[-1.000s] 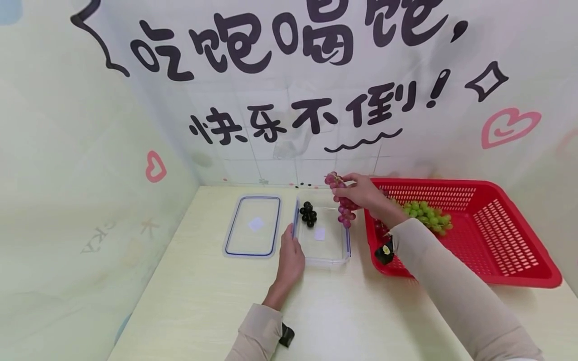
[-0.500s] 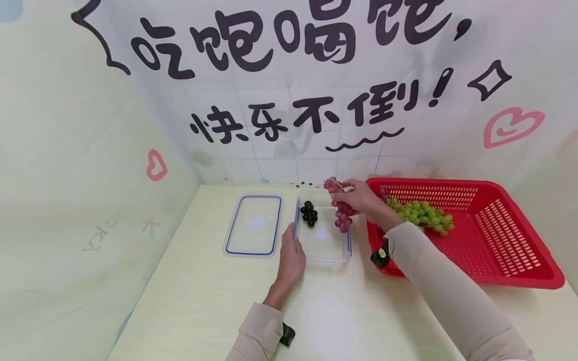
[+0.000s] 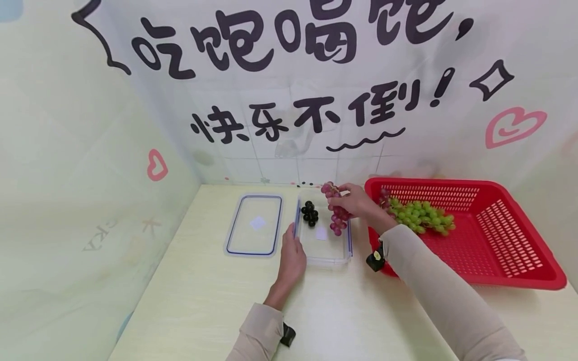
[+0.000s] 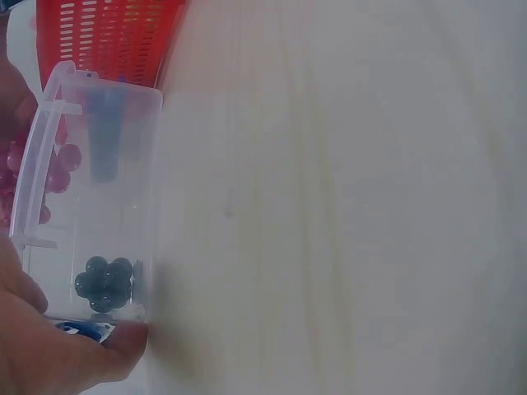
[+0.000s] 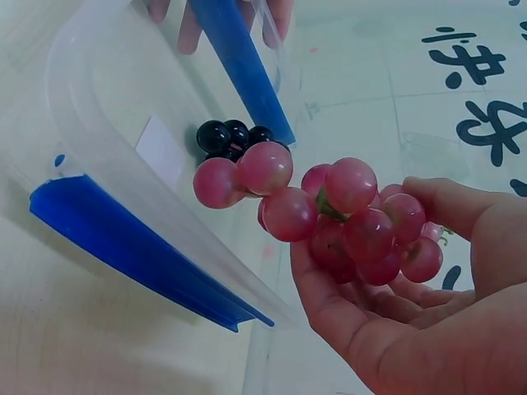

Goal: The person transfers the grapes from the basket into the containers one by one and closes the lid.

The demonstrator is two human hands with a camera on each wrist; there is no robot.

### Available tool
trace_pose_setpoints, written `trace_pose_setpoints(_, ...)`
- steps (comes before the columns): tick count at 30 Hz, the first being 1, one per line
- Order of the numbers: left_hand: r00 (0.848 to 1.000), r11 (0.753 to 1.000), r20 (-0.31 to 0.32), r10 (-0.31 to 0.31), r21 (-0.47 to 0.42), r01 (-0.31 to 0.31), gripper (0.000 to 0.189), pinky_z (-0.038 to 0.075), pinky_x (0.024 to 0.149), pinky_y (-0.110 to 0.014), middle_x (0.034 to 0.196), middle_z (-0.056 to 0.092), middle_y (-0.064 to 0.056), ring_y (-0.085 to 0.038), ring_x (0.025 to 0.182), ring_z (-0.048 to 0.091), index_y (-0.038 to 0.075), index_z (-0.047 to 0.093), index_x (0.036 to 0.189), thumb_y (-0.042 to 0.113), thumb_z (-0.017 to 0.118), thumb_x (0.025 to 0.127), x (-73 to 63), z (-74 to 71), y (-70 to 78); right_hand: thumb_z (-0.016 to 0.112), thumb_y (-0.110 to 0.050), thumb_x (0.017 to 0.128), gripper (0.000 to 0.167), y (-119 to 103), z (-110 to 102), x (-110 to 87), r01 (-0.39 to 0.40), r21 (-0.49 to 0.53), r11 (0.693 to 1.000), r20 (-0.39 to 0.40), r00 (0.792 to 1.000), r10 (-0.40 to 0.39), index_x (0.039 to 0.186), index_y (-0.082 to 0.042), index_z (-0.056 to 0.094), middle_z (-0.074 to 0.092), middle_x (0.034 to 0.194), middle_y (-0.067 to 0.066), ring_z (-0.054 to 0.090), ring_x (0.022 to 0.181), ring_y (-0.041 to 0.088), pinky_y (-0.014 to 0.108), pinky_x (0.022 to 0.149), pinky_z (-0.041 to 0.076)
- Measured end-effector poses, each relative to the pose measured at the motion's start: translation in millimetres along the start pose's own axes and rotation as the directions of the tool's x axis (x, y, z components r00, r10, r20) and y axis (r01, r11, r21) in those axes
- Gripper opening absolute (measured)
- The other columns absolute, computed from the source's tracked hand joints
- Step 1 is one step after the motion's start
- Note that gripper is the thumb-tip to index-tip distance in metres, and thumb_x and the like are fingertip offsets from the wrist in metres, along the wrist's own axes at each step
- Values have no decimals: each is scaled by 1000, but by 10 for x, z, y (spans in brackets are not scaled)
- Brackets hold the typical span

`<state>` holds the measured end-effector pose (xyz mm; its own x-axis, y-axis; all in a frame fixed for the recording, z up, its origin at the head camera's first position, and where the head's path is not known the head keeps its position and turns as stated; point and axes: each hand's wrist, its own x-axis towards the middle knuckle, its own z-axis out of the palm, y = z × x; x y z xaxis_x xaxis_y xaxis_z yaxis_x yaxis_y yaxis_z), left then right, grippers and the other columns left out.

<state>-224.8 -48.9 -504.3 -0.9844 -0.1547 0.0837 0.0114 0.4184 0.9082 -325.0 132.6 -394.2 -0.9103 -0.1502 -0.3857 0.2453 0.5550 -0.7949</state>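
My right hand (image 3: 354,201) pinches a bunch of red grapes (image 5: 362,222) over the right side of a clear plastic container (image 3: 322,259). The bunch hangs down from the fingertips, with its lower grapes overlapping the container's interior in the head view. Inside, a small cluster of black grapes (image 3: 310,214) lies toward the back left. My left hand (image 3: 291,258) rests against the container's left outer wall, thumb near the front corner. Its fingers (image 5: 189,33) show behind the blue clip in the right wrist view.
A clear lid with a blue seal (image 3: 254,225) lies flat left of the container. To the right stands a red perforated basket (image 3: 519,235) with green grapes (image 3: 424,216) and some red grapes (image 3: 385,199) in it. A printed wall sheet (image 3: 289,125) rises behind the table.
My right hand has moved slightly left and down with the red grapes, farther over the container. The left hand and the container have stayed in place.
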Motion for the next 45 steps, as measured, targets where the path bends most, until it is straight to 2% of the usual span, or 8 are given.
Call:
trace_pose_setpoints(6, 1000, 1000, 3, 9, -1, -9, 47, 36, 113, -55, 145, 40, -29, -43, 135, 42, -5, 27, 152, 4, 30, 106, 2, -2, -5, 64, -33, 97, 63, 11, 58, 13, -9, -21, 1000, -4, 1000, 9, 148, -8, 38, 56, 124, 19, 58, 102, 27, 36, 90, 56)
trace_pose_setpoints(13, 1000, 1000, 7, 9, 0, -9, 47, 35, 114, -54, 147, 39, -29, -44, 136, 41, -5, 27, 152, 5, 30, 106, -9, -18, 19, 64, -31, 97, 60, 35, 122, 50, -48, 0, 999, 14, 999, 48, 146, -7, 41, 64, 121, 17, 62, 99, 25, 35, 89, 57)
trace_pose_setpoints(18, 1000, 1000, 12, 6, 5, -6, 47, 36, 114, -54, 146, 39, -29, -43, 137, 41, -4, 26, 152, 5, 30, 106, -11, -23, 20, 66, -33, 95, 60, 51, 162, 74, -67, -12, 998, 0, 998, 67, 144, -6, 43, 61, 119, 16, 61, 98, 24, 33, 87, 58)
trace_pose_setpoints(28, 1000, 1000, 13, 7, 9, -8, 47, 36, 114, -54, 147, 39, -29, -43, 137, 41, -4, 27, 152, 4, 30, 106, -11, -23, 14, 65, -28, 97, 55, 50, 247, 87, -70, 11, 997, -28, 997, 70, 140, -1, 47, 61, 110, 15, 58, 86, 21, 22, 66, 53)
trace_pose_setpoints(32, 1000, 1000, 19, 17, 13, -18, 47, 36, 114, -55, 147, 39, -29, -43, 137, 41, -5, 26, 152, 4, 29, 106, -14, -25, 12, 65, -28, 97, 54, 59, 261, 79, -69, 20, 997, -37, 997, 70, 139, 0, 48, 60, 112, 15, 57, 88, 21, 23, 66, 51)
trace_pose_setpoints(38, 999, 1000, 22, 26, 11, -26, 47, 36, 114, -53, 146, 39, -28, -41, 137, 40, -5, 25, 152, 5, 29, 106, -10, -28, 15, 65, -29, 96, 57, 57, 279, 88, -63, -16, 998, -62, 996, 61, 141, 1, 47, 60, 113, 16, 56, 91, 22, 25, 71, 50)
trace_pose_setpoints(45, 1000, 1000, 19, 21, 12, -21, 47, 36, 114, -53, 146, 39, -28, -40, 138, 40, -4, 26, 152, 5, 30, 106, -1, -25, 16, 66, -28, 96, 51, 48, 344, 120, -38, -78, 996, -106, 994, 30, 134, 1, 51, 62, 109, 16, 58, 84, 20, 25, 67, 53)
